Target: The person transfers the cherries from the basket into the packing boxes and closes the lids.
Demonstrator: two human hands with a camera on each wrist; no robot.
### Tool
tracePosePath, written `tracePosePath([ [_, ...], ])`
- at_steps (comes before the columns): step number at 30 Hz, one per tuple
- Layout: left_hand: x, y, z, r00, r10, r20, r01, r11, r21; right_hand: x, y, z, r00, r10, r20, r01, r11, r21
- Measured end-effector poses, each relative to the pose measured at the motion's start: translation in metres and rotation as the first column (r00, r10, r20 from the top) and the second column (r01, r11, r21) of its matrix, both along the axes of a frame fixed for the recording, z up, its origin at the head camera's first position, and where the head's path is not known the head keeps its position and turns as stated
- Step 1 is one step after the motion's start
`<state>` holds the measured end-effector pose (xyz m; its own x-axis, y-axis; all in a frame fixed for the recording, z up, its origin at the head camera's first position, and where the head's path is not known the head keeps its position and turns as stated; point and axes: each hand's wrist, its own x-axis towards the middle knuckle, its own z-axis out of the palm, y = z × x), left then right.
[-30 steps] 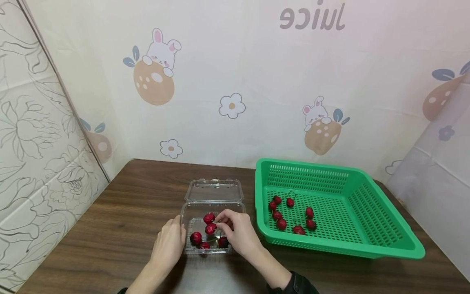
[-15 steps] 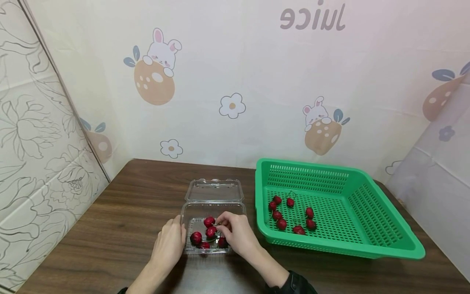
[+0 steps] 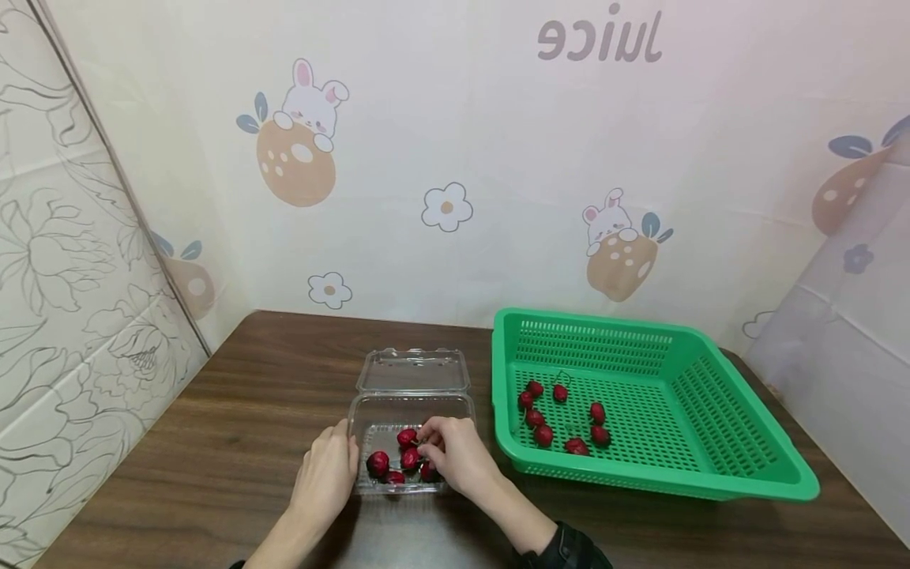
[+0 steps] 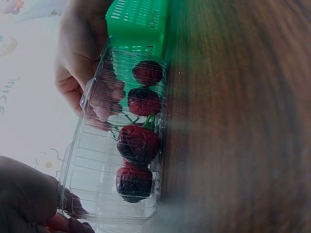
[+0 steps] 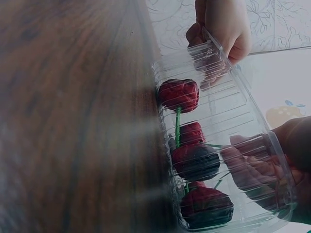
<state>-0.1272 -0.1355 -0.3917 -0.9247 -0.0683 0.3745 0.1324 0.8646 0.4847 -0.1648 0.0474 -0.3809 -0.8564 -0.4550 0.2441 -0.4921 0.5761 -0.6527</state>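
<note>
A clear plastic clamshell box stands on the table with its lid folded back. My left hand grips the box's left wall, fingers over the rim. Inside the box, my right hand pinches the stems of two red cherries, which hang at its fingertips low over the box floor. Other cherries, among them a dark red cherry, lie along the near side. Through the ribbed wall in the right wrist view, a green stem shows beside the fruit.
A green slotted basket stands right of the box, with several cherries in its left part. The dark wooden table reaches back to a wall sheet with bunny and flower prints.
My right hand has moved down slightly, lowering the two cherries deeper among the others in the box. My left hand keeps its hold on the box wall.
</note>
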Motion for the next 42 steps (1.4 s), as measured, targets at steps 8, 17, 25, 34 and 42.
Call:
tracePosePath([
  [8,0.000,0.000,-0.001,1.000,0.001,-0.007,-0.001,1.000,-0.001,0.001,0.001,0.003,1.000,0.014,-0.008,-0.014,1.000,0.022],
  [17,0.000,-0.001,-0.002,1.000,-0.002,-0.008,0.002,1.000,-0.005,0.006,0.003,0.008,0.999,-0.014,-0.050,0.018,0.997,0.076],
  [25,0.000,0.000,-0.002,1.000,0.002,-0.017,-0.002,1.000,-0.006,0.012,0.007,0.023,0.995,-0.032,-0.096,0.041,0.995,0.089],
  [34,0.001,0.000,-0.002,1.000,0.000,-0.029,0.000,1.000,-0.006,0.023,0.017,0.043,0.992,-0.026,-0.127,0.039,0.994,0.104],
  [42,0.001,0.001,0.000,1.000,0.000,-0.014,0.000,1.000,-0.008,0.031,0.028,0.060,0.981,-0.028,-0.190,0.052,0.991,0.124],
])
